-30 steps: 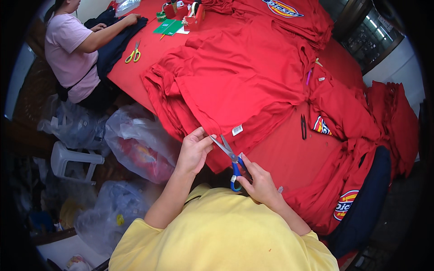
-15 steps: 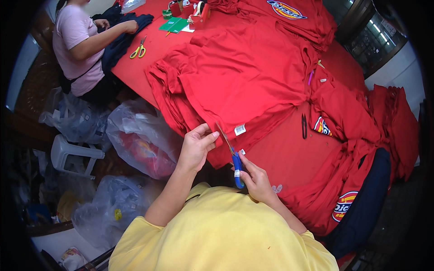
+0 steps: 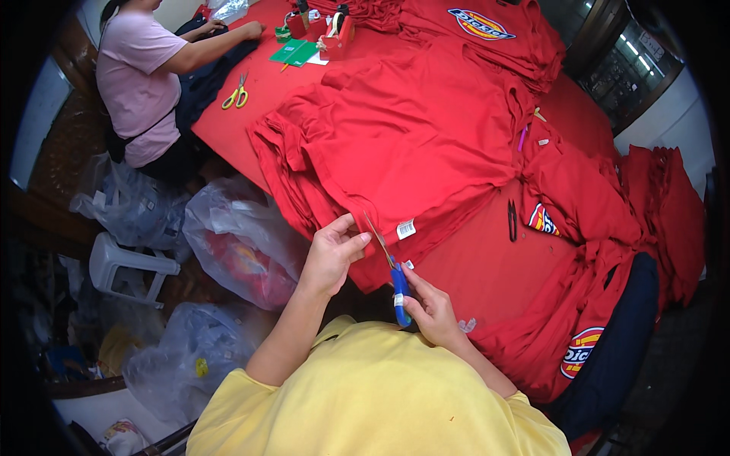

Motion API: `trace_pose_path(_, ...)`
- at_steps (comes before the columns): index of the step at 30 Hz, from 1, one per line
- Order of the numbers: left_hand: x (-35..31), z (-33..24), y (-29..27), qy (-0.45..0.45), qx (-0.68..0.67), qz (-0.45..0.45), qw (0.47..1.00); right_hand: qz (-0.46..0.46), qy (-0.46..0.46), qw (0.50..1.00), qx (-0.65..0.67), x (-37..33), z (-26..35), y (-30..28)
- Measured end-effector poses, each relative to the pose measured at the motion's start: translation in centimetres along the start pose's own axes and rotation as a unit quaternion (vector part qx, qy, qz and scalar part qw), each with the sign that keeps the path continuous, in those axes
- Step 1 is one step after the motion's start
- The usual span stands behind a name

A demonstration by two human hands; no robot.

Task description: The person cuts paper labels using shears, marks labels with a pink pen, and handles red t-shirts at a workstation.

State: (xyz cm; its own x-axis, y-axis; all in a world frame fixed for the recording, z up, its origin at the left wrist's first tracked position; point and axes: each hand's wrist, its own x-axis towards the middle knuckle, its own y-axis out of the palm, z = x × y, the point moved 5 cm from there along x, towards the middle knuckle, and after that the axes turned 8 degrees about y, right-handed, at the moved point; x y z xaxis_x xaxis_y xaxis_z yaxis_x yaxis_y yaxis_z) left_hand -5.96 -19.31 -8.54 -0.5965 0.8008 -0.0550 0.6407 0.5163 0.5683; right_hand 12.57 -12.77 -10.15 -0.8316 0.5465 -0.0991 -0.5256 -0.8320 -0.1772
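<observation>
A lettered oval emblem [image 3: 481, 24] is noted on the far red stack [image 3: 525, 57], partly hidden lettered emblems [image 3: 582, 351] on red garments at right [image 3: 525, 346], and, on the middle red garment [image 3: 426, 137], a white barcode tag [image 3: 406, 229] with print too small to read.

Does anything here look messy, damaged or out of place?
Nothing looks spilled or damaged. Left of the red table, bulky translucent plastic bags crowd a white plastic stool, which looks cluttered. The heaped red cloth garments overhang the table's edge, looking untidy.
</observation>
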Motion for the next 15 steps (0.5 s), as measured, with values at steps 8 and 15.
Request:
trace_pose_path(8,0.1,-0.3,0.7,-0.003,-0.021,0.006,1.000,0.030,0.059,0.997,0.035,0.4,-0.1,-0.3)
trace_pose_path(15,0.1,-0.6,0.9,-0.028,0.016,0.025,0.999,0.058,0.091,0.986,0.126,0.2,0.9,-0.1)
